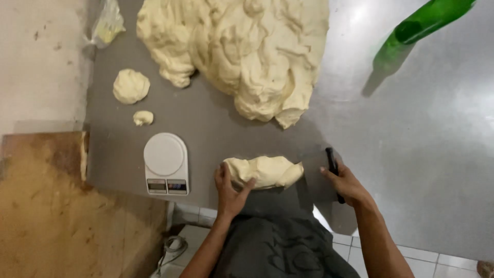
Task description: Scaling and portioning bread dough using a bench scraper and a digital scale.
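My left hand [230, 189] rests against the near left end of a long piece of pale dough [265, 171] lying on the steel table [411, 154], fingers curled around it. A flat scraper with a black handle [333, 167] is gripped in my right hand [345, 184], just right of that piece, its blade edge on the table. A very large mound of the same dough [242, 46] fills the far middle of the table.
A white kitchen scale [165, 163] sits left of my left hand. Two small dough lumps, one bigger [130, 86], one tiny [143, 118], lie beyond it. A green bottle [422, 21] stands at the far right. A wooden board [46, 206] adjoins the table's left side.
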